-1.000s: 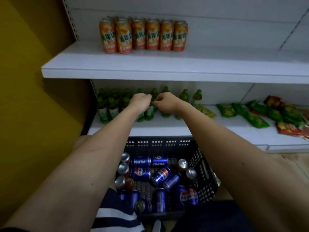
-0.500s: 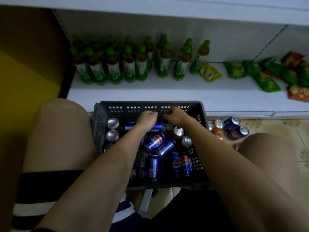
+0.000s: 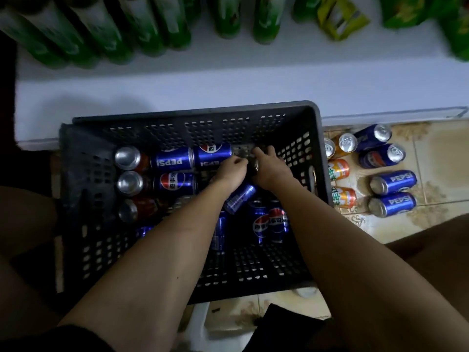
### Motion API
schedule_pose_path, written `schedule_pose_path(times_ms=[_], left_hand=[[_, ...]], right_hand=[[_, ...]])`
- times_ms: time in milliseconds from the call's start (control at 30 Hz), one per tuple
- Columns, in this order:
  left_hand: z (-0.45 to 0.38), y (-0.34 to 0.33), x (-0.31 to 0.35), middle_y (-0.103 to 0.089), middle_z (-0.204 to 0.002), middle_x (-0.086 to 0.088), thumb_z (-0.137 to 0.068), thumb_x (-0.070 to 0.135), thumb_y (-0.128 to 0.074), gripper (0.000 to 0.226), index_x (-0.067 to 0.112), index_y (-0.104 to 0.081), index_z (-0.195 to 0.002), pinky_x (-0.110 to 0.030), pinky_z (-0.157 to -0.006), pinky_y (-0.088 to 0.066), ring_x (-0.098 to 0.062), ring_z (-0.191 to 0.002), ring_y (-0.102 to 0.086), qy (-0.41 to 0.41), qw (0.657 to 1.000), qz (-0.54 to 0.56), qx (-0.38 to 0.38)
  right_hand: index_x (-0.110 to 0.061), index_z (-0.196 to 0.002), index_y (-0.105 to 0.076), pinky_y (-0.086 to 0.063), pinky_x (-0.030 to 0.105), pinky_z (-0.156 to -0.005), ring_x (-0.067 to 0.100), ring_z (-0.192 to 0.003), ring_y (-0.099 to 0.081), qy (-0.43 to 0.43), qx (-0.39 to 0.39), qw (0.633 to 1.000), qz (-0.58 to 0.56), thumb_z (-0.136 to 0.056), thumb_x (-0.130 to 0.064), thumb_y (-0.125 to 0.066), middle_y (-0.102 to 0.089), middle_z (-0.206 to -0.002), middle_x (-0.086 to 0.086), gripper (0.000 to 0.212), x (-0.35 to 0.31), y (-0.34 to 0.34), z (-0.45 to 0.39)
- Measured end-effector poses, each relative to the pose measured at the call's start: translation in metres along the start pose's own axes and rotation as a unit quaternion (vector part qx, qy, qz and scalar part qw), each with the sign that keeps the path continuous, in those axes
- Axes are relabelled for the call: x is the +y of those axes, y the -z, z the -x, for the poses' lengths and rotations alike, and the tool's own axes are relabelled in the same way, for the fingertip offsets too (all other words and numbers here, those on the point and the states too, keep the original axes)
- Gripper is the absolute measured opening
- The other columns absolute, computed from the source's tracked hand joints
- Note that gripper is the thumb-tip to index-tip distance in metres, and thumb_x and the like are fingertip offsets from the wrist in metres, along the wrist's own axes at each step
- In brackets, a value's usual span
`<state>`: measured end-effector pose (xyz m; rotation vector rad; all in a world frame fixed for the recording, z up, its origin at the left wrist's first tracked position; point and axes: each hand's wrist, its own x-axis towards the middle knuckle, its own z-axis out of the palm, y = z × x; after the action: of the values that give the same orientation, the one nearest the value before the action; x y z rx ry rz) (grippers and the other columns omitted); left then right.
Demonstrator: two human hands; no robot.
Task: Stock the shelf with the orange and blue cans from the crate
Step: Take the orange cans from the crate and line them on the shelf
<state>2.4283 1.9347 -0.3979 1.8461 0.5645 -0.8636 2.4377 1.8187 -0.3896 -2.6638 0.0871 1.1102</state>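
Both hands are inside the black perforated crate (image 3: 106, 199), near its far wall. The left hand (image 3: 229, 174) has its fingers curled downward over the can layer; what they hold, if anything, cannot be determined. The right hand (image 3: 270, 168) is just beside it, fingers curled around a can of which only a metallic rim shows at the hand's left edge.

Crate contents: blue cans (image 3: 172, 161) lie on their sides along the far wall and centre, one tilted blue can (image 3: 239, 198) directly under the left wrist, and two upright-labelled blue cans (image 3: 270, 223) between the forearms. Three darker orange cans (image 3: 142, 208) lie along the left side, silver ends facing left. Both forearms cover the middle of the crate and hide cans beneath.

On the tiled floor (image 3: 431, 232), right of the crate, a loose cluster of blue and orange cans (image 3: 340, 170) lies on its side.

Beyond the crate, the white shelf (image 3: 177, 85) carries green bottles (image 3: 106, 29) and, to the right, snack packets (image 3: 340, 16), blurred.
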Motion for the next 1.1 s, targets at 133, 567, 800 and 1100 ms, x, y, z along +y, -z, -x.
schedule_pose_path(times_ms=[133, 567, 800, 1100], left_hand=[[-0.015, -0.011, -0.004, -0.063, -0.114, -0.009, -0.099, 0.030, -0.044, 0.028, 0.013, -0.061, -0.113, -0.036, -0.091, -0.046, -0.025, -0.104, -0.058, 0.024, 1.000, 0.009, -0.003], [-0.002, 0.017, -0.005, -0.064, -0.102, -0.010, -0.098, 0.032, -0.044, 0.025, 0.012, -0.060, -0.102, -0.036, -0.085, -0.044, -0.026, -0.097, -0.059, 0.003, 1.000, 0.026, 0.015], [0.050, 0.061, 0.030, -0.062, -0.098, -0.010, -0.099, 0.031, -0.043, 0.021, 0.019, -0.058, -0.092, -0.038, -0.080, -0.046, -0.029, -0.100, -0.062, -0.094, 0.993, 0.019, 0.062], [0.153, 0.132, 0.103, -0.062, -0.110, 0.001, -0.102, 0.032, -0.044, 0.029, 0.018, -0.060, -0.121, -0.033, -0.082, -0.047, -0.019, -0.097, -0.058, -0.335, 0.923, -0.073, 0.172]], right_hand=[[-0.027, -0.145, -0.032, -0.048, 0.050, -0.098, 0.044, -0.130, -0.042, -0.008, -0.014, 1.000, 0.009, -0.088, -0.010, -0.067, -0.021, -0.151, 0.011, 0.069, 0.006, -0.012, -0.018], [-0.022, -0.129, -0.050, -0.049, 0.041, -0.092, 0.040, -0.109, -0.057, 0.010, 0.097, 0.991, -0.092, -0.082, -0.014, -0.072, -0.044, -0.129, 0.011, 0.053, 0.010, -0.002, -0.002], [-0.007, -0.127, -0.046, -0.052, 0.037, -0.088, 0.026, -0.112, -0.057, -0.040, 0.103, 0.929, -0.352, -0.076, -0.017, -0.080, -0.056, -0.119, 0.008, 0.061, 0.012, 0.056, 0.059], [-0.012, -0.119, -0.064, -0.055, 0.027, -0.064, 0.021, -0.093, -0.067, 0.044, 0.159, 0.874, -0.456, -0.072, -0.033, -0.079, -0.068, -0.114, 0.013, 0.054, -0.038, 0.126, 0.162]])
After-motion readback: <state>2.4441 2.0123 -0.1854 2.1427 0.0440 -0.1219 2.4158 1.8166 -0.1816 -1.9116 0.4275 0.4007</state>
